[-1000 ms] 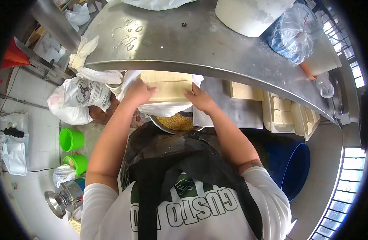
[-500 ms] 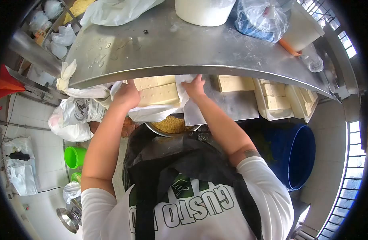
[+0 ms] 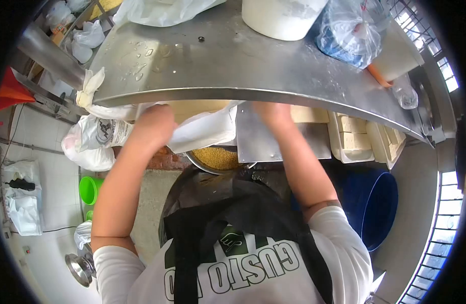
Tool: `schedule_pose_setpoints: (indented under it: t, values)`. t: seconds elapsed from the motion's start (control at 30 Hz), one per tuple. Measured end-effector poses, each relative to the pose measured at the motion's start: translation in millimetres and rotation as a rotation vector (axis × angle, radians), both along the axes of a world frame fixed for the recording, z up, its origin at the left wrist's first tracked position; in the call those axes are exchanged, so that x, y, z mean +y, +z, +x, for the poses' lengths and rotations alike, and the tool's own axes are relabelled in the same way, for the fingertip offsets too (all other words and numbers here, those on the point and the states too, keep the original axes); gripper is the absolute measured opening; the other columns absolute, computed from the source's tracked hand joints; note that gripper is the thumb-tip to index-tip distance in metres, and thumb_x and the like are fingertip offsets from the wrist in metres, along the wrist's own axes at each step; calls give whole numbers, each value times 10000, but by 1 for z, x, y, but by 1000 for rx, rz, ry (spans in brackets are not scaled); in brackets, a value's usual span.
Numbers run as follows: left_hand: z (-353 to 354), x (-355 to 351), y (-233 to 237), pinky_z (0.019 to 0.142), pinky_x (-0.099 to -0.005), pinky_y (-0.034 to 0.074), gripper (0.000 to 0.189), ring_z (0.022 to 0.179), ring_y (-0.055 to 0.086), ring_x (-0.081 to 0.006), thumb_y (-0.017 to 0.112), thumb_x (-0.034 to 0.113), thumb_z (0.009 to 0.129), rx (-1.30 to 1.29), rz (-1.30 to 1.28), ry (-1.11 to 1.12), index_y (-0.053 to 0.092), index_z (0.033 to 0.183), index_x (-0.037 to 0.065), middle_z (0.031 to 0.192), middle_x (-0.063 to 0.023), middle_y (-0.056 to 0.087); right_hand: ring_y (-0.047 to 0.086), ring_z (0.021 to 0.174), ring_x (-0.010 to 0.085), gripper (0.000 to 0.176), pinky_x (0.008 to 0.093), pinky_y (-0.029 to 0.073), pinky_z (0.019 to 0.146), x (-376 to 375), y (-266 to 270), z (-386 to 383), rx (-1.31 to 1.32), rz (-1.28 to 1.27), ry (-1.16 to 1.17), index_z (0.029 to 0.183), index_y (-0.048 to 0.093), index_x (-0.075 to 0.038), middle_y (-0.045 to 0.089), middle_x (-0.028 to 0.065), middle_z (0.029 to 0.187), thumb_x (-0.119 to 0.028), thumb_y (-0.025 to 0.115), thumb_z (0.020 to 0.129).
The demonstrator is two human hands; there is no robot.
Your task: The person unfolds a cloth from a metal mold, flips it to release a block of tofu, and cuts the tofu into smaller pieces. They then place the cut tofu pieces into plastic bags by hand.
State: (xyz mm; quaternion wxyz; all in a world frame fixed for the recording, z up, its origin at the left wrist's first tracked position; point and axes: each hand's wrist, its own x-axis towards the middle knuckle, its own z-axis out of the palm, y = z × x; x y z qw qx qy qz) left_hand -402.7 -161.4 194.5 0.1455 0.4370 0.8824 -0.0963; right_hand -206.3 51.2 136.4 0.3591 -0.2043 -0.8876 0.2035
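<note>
Head view: looking down past my chest, under the front rim of the steel table [image 3: 243, 66].
Left hand [image 3: 153, 121]: blurred, knuckles up, pressed on the white cloth [image 3: 205, 130]. I cannot tell whether it grips or only pushes.
Right hand [image 3: 273, 114]: against the steel sheet [image 3: 278, 141], fingers hidden under the table rim. Wide or closed, I cannot tell.
Pale block [image 3: 202, 106]: on the lower level between my hands, mostly covered by the cloth and the rim, only a strip showing.
Cloth: hangs loose off the front edge, just above the bowl [image 3: 218, 158] of yellow grains.
Right side: more blocks in white trays [image 3: 355, 139], blue barrel [image 3: 377, 202] beneath.
Risk, slip: block sits near the edge. A pull on the cloth with one hand only could tip it off into the bowl.
Risk, break: looks soft. An uneven squeeze could crack it.
Risk, blind work: the rim hides my fingers, so I may knock my knuckles or catch the cloth on it.
Risk, contamination: the dangling cloth could dip into the grains.
</note>
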Motion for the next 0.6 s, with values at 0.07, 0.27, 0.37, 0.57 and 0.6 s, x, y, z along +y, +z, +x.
schedule_pose_setpoints:
  t: [0.07,0.27,0.37,0.57,0.6]
  values:
    - [6,9,-20,1081,-499,476,496,1256,599,-441,646,163,941,-64,-33,-108,538,1376,-47,1332,-302,618,696,998,399,232,494,565,873,-25,-10,-18,-77,251,54,1099,708,-15,721,212,1059,-98,575,929]
    - [-21,39,-93,1053,-479,491,479,1207,639,-417,610,217,977,-154,218,7,558,1320,-113,1269,-331,642,546,1331,369,433,478,457,1107,-8,-71,-69,-609,-46,62,1394,573,-50,589,223,1395,-254,504,1018]
    - [-35,28,-111,1089,-460,469,604,1269,606,-422,592,340,1010,111,190,235,526,1354,-151,1339,-344,611,428,1453,369,505,466,366,1197,24,-131,-88,-506,-195,50,1488,488,-57,470,205,1551,-318,484,1055]
    - [-75,29,-155,1102,-464,433,773,1364,542,-408,531,528,1024,-510,679,633,530,1355,-171,1445,-347,542,399,1458,405,548,462,345,1207,15,-142,-100,-363,-461,126,1517,445,-55,427,236,1577,-376,448,1072]
    - [-80,31,-158,1102,-464,433,773,1364,542,-408,531,528,1024,-511,683,638,530,1355,-171,1445,-347,542,354,1488,409,571,457,326,1222,14,-137,-102,-457,-285,165,1542,420,-58,384,249,1603,-402,394,1088]
